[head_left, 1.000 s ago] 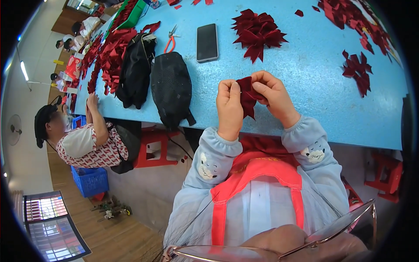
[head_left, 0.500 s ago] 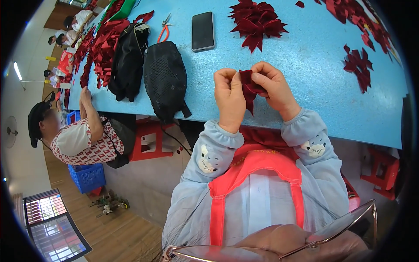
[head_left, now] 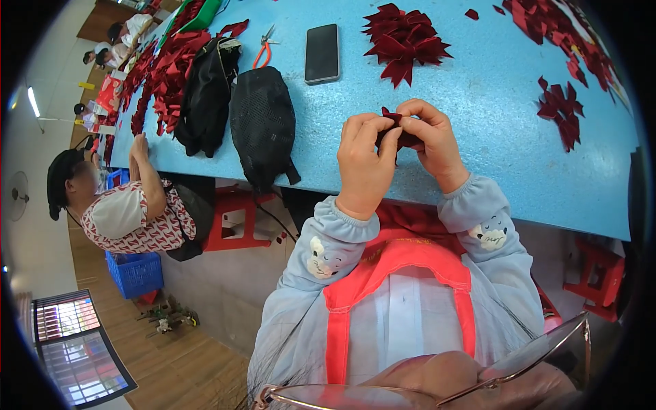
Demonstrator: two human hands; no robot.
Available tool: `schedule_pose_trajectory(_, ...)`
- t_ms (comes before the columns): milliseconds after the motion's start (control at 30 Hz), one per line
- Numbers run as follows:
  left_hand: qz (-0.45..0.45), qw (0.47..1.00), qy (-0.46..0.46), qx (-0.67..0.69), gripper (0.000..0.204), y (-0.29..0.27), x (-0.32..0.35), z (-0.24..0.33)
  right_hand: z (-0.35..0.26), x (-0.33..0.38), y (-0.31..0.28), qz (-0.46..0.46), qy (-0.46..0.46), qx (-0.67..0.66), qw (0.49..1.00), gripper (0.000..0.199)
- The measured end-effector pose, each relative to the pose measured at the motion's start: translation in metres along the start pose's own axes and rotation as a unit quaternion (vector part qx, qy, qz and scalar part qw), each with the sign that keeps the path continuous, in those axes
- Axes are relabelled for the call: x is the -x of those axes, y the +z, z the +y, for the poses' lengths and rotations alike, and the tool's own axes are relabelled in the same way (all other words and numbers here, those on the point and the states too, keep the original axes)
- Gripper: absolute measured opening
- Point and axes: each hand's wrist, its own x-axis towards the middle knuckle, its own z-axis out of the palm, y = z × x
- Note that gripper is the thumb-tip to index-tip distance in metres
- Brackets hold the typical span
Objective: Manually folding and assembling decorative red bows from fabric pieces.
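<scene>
Between my two hands is a dark red velvet ribbon piece (head_left: 408, 141), held just above the near edge of the blue table. My left hand (head_left: 367, 160) pinches it from the left, thumb against fingers. On the other side my right hand (head_left: 434, 140) grips it between thumb and forefinger. Fingers cover much of the piece, so its folds are partly hidden. Beyond my hands lies a pile of dark red velvet bows (head_left: 403, 42). A smaller cluster of bows (head_left: 562, 113) rests to the right.
A phone (head_left: 322, 53), red-handled pliers (head_left: 264, 48), a black mesh bag (head_left: 262, 126) and a black cloth bag (head_left: 207, 96) lie on the blue table (head_left: 478, 89). Red ribbon heaps (head_left: 171, 75) are at left and far right (head_left: 560, 41). A co-worker (head_left: 130, 212) sits at left.
My left hand has turned over the ribbon piece, its fingers now reaching nearer my right hand. The piece's hanging tail is now mostly hidden. The view has shifted slightly.
</scene>
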Motion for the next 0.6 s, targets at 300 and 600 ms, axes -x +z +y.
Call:
schedule_pose_trajectory(300,-0.029,0.999,-0.037,0.013,0.008,-0.002,-0.006,-0.006,0.0,0.0,0.007,-0.009,-0.002,0.051,0.999,0.005)
schedule_pose_trajectory(600,-0.049,0.989,-0.124,0.062,0.006,0.0,-0.008,-0.009,0.0,-0.002,0.012,0.008,-0.035,0.147,0.988,0.006)
